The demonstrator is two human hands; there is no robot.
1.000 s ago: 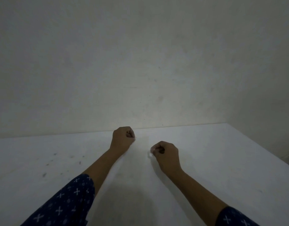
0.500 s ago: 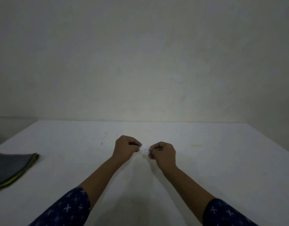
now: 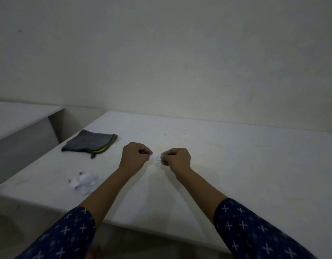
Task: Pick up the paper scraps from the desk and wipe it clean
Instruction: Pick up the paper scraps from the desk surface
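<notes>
- Risk: the small paper scrap (image 3: pixel 156 157), pinched from both sides above the middle of the worktop (image 3: pixel 236 165), may tear or slip loose if either hand pulls.
- Risk: the scrap pile (image 3: pixel 84 181), at 8 o'clock from the hands and near the worktop's edge, could scatter under a sweeping forearm.
- The left hand (image 3: pixel 135 156) and right hand (image 3: pixel 177 159) are both curled tight, fingertips pinching the scrap between them.
- The folded grey cloth (image 3: pixel 90 143) lies at 10 o'clock, untouched.

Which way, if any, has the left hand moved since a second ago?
Yes. The left hand, pinching a paper scrap, has drawn back from the desk's far edge.
</notes>
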